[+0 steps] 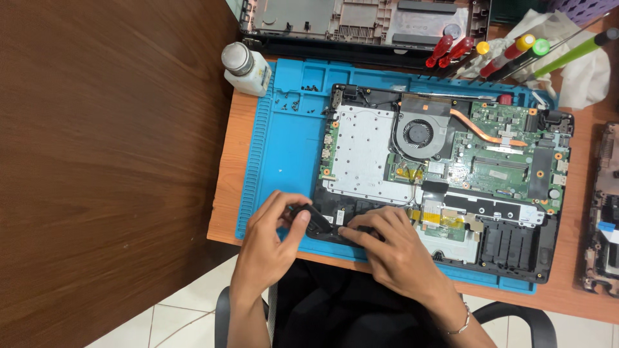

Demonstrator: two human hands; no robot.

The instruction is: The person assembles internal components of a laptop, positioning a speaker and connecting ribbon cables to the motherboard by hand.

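Note:
An opened laptop base (pixel 516 251) lies on a blue work mat (pixel 284 154), with its green circuit board (pixel 496 154), round fan (pixel 419 134) and silver metal plate (pixel 358 151) exposed. My left hand (pixel 271 238) grips a small black speaker part (pixel 313 219) at the laptop's front left corner, thumb and fingers around it. My right hand (pixel 393 248) rests on the same corner just to the right, fingertips pressing on the black part near the speaker.
Several tiny screws (pixel 290 103) lie on the mat's upper left. A white bottle (pixel 246 67) stands at the mat's corner. Another laptop shell (pixel 361 22) sits behind, screwdrivers (pixel 509 55) on white cloth at the back right, more parts (pixel 603 212) at the right edge. Dark wooden panel on the left.

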